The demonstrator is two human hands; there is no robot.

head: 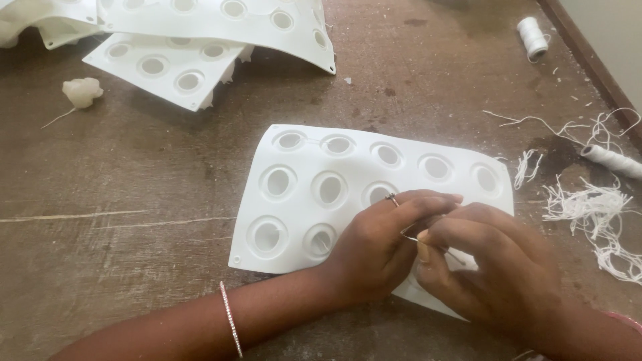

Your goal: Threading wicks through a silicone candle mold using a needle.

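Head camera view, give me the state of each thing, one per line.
White silicone mould tray with round cavities: flat on table, cavities empty.
Thin metal needle: pinched between both hands.
Left hand: fingers closed on needle.
Right hand: fingers closed on needle.
White thread spool: lying, wound.

- My hands cover the lower right part of the white mould point(321, 194), so I can't see the cavities beneath them.
- A thin wire or needle point(409, 235) shows between my left hand point(374, 251) and right hand point(488, 267); it is too fine and blurred for me to tell which.
- Both my forearms run off the bottom edge.
- The stacked moulds point(200, 40) are cut by the top edge.
- The second thread spool point(612, 160) runs out at the right edge.
- The bench point(114, 200) continues beyond every edge.
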